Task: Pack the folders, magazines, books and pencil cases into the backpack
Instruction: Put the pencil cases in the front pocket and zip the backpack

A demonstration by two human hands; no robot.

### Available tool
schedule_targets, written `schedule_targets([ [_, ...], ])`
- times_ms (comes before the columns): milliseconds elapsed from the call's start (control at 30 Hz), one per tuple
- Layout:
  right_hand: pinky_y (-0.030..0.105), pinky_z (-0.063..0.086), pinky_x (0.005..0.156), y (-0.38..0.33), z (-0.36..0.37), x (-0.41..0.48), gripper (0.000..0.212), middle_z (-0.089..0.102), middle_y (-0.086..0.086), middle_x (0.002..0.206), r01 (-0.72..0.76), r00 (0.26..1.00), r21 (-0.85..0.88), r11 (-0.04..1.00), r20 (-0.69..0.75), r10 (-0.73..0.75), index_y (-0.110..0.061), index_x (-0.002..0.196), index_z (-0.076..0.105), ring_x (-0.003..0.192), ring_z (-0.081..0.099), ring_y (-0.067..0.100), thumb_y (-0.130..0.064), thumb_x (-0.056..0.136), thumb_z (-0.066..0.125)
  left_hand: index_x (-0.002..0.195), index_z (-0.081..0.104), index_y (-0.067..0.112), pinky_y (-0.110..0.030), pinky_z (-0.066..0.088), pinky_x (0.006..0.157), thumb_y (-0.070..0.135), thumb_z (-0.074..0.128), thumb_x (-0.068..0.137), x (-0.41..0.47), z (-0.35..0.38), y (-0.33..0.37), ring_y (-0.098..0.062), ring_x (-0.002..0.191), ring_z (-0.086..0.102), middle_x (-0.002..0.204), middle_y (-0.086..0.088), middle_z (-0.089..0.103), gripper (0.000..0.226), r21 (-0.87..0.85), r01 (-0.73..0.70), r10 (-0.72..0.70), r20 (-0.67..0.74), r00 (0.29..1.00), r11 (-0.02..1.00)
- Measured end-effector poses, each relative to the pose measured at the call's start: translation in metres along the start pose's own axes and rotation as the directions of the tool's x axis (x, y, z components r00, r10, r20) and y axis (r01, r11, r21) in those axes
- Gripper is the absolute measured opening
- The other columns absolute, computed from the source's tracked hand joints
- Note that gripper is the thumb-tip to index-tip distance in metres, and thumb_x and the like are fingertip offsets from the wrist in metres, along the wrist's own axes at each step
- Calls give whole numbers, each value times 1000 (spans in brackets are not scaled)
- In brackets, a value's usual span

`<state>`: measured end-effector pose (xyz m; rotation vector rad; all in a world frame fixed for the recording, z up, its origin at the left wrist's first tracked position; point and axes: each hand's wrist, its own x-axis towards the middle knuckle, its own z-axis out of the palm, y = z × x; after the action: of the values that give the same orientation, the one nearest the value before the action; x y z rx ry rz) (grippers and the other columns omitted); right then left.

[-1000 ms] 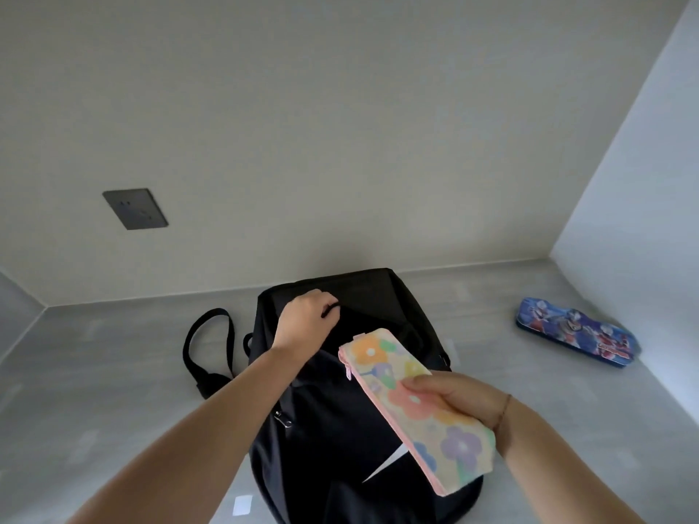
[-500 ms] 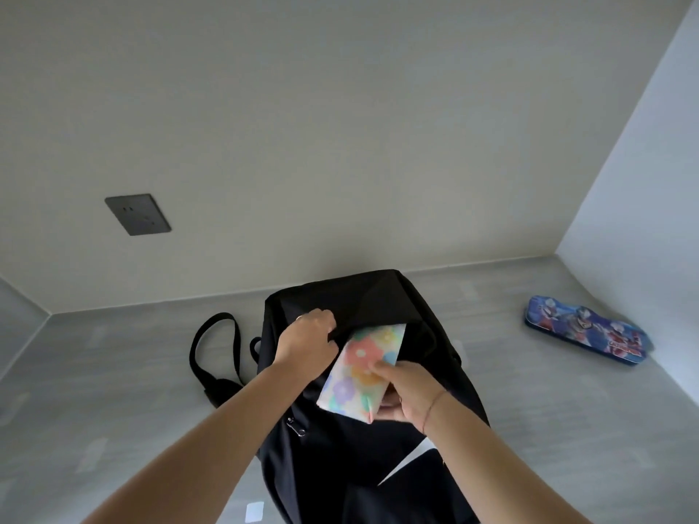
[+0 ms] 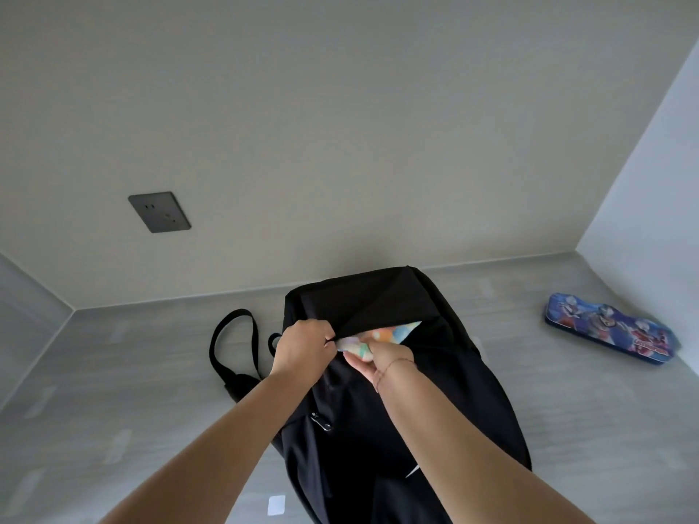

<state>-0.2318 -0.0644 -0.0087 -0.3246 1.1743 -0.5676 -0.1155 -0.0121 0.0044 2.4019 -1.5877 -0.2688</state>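
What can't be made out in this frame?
Head view only:
Backpack contents: hidden by its black flap, which the left hand grips.
Pencil case: mostly hidden inside the opening and behind the right hand.
Backpack bottom: cut off by the lower edge.
Blue tin print: too small and blurred to read.

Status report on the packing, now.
Left hand grips the backpack at its opening. Right hand holds the floral pencil case, mostly inside. Blue pencil case lies apart on the right, unpacked. Nothing blocks the opening.
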Motion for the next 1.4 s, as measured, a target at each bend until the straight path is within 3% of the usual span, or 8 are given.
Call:
schedule_targets([
  [133,20,51,80,0,30,0,37,50,1,92,-77,992,179,981,110,57,-6,133,38,74,52,14,0,97,34,93,69,14,-32,51,74,13,52,82,-7,-7,-1,-24,90,63,97,-1,69,20,-40,-15,13,-50,999,999],
  [233,31,48,91,-3,33,-2,35,60,11,74,-31,962,-101,994,268,58,6,81,65,76,54,22,15,90,32,84,67,14,-37,54,74,12,51,79,-9,-11,-12,-27,85,63,90,-3,70,17,-67,34,-38,-49,998,997],
  [367,45,27,114,-17,-11,-12,38,48,23,133,-70,946,-109,992,309,100,12,129,42,133,40,33,10,94,28,102,65,20,-34,52,76,18,55,86,-11,-10,-10,-21,92,63,101,2,67,19,-52,-12,11,-14,1000,999],
  [467,45,45,100,-40,-67,-22,31,57,23,126,-9,949,-107,994,313,43,6,125,47,121,54,33,-1,96,39,118,60,20,-27,48,83,26,60,89,-7,-4,3,-16,101,60,111,5,63,30,-45,-109,105,-83,991,993],
  [700,37,45,77,-133,-222,12,22,60,26,111,301,811,-538,787,-290,-508,2,109,59,89,50,26,-4,93,45,116,62,18,-27,47,94,22,56,91,23,38,108,-13,110,56,116,5,61,26,-194,-356,350,-67,934,914],
  [900,30,41,82,-180,-313,35,41,57,21,126,342,666,-549,762,-430,-609,2,127,52,113,54,35,-2,86,58,130,51,15,-23,39,91,21,52,92,65,109,232,-14,121,51,134,1,51,39,-475,-78,235,282,930,877],
  [1233,28,42,74,-214,-393,81,26,60,5,89,375,605,-431,821,-558,-568,-12,101,55,85,55,23,-3,77,63,139,40,7,-34,35,108,28,54,90,129,221,344,-27,132,43,145,-13,42,55,-402,94,97,430,898,911],
  [1400,23,46,76,-209,-410,107,48,59,12,112,452,642,-307,837,-540,-545,-3,126,44,97,57,22,1,81,61,107,53,5,-34,41,76,24,56,88,142,248,367,-29,98,56,118,-18,59,27,-500,273,15,498,867,822],
])
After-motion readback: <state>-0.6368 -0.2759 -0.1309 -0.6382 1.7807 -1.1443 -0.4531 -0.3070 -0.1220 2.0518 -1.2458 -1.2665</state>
